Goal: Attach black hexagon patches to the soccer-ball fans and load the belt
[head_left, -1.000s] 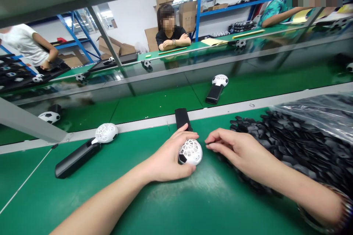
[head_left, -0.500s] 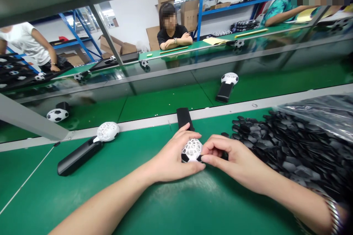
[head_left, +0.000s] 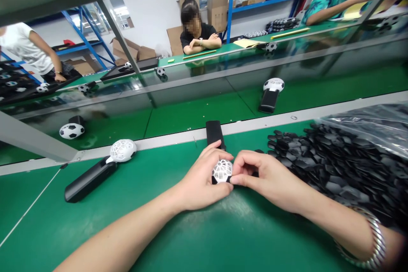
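The left hand (head_left: 199,182) grips the fan (head_left: 222,170) head on the green counter (head_left: 134,221); its handle points away toward the counter's metal edge. The right hand (head_left: 266,178) pinches the head's right side. Black pieces (head_left: 334,161) crowd right of the fingers; another fan (head_left: 95,170) lies well left.

We see a white lattice ball-shaped fan head (head_left: 222,171) on a black handle (head_left: 214,133) — glossy black hexagonal pieces (head_left: 331,163) — green tabletop (head_left: 204,238).
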A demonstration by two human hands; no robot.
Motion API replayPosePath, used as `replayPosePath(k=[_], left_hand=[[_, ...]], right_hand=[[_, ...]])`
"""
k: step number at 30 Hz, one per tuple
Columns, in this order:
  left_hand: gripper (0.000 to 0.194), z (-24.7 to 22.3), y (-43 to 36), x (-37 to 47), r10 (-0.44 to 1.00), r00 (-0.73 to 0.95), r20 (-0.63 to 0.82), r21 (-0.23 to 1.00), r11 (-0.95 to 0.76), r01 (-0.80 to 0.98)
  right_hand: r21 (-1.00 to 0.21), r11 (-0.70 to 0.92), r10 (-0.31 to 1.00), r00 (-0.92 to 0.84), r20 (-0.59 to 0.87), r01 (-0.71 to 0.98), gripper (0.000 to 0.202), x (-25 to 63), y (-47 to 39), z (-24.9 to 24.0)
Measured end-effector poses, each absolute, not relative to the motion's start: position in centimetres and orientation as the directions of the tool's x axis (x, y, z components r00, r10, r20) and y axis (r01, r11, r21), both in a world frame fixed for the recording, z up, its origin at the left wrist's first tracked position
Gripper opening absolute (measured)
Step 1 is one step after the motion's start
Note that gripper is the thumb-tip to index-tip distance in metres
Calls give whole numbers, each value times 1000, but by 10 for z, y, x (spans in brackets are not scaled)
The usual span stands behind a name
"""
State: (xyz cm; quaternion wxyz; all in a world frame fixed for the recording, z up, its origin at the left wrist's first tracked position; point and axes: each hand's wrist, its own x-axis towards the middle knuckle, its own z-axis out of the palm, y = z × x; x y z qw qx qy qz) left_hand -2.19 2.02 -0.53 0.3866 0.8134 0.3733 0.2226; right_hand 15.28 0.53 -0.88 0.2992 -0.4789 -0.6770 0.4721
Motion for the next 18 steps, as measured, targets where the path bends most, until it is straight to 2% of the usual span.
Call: replayPosePath(k=[4, 6, 7, 9, 11, 12, 15, 18], left_hand=[[43, -9, 18, -21, 761, 635, 135, 777, -479, 408], [46, -13, 18, -22, 757, 639, 136, 780, -479, 402], [48, -14, 18, -22, 761, 636, 129, 783, -472, 406], [56, -17, 19, -23, 784, 611, 106, 776, -450, 443], [61, -18, 21, -23, 826, 556, 87, 753, -420, 507], [60, -17, 21, -24, 845, 529, 74, 748, -398, 532], [55, -11, 24, -30, 852, 524, 15, 786, -334, 520], [58, -5, 26, -36, 798, 603, -10, 826, -333, 454]], right_hand=[[-919, 66, 916, -390, -99, 389, 11, 157, 6, -9], [-847, 122, 907, -405, -116, 517, 13, 167, 9, -8], [-771, 166, 913, -392, -116, 614, 14, 173, 10, -7], [-544, 225, 941, -325, -94, 808, 15, 185, 13, -6], [-358, 226, 957, -275, -93, 906, 13, 193, 15, -5], [-316, 220, 956, -268, -118, 923, 9, 195, 15, -6], [-314, 243, 935, -307, -175, 918, 6, 194, 16, -8], [-313, 308, 919, -366, -147, 898, 9, 192, 15, -10]])
